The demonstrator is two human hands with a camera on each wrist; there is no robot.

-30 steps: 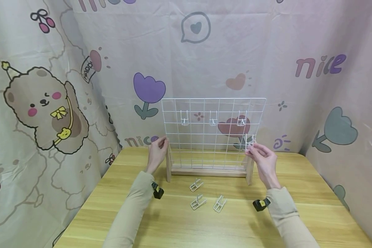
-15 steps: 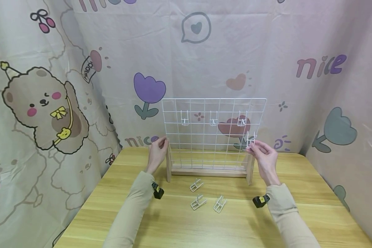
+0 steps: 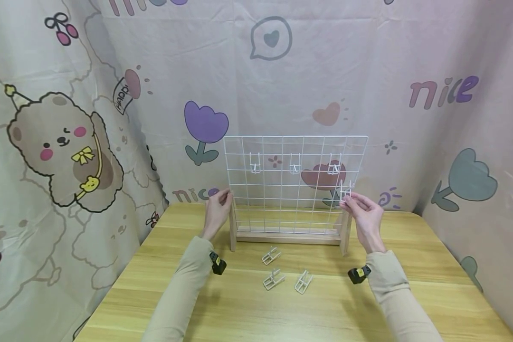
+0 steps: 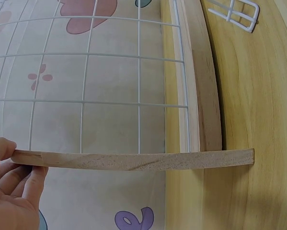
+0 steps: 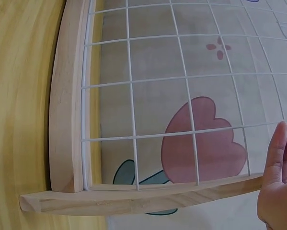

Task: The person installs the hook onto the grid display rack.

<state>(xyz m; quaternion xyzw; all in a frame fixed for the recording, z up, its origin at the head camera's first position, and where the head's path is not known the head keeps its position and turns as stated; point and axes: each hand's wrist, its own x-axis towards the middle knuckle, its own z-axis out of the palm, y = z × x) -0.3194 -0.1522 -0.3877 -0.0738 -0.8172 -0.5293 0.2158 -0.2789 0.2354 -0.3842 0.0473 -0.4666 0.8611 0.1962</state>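
Note:
A white wire grid panel [image 3: 289, 191] stands upright in a wooden stand [image 3: 288, 238]. My left hand [image 3: 217, 211] pinches the top of the stand's left upright [image 4: 133, 161] between thumb and fingers. At the panel's right side my right hand [image 3: 365, 219] pinches a white wire hook [image 3: 346, 188] by its lower end, against the grid. In the right wrist view the fingertips [image 5: 279, 143] cover most of that hook, so whether it is seated on a wire I cannot tell. Three like hooks hang in an upper row: left [image 3: 255, 164], middle [image 3: 295, 165] and right [image 3: 335, 165].
Three loose white hooks lie on the wooden table before the stand: one near it [image 3: 271, 255], one front left [image 3: 273, 280] and one front right [image 3: 303, 282]. A printed curtain [image 3: 256, 85] hangs close behind the table and along both sides.
My right hand has risen slightly with the hook, which now sits a little higher against the grid. The left hand has stayed on the stand's upright.

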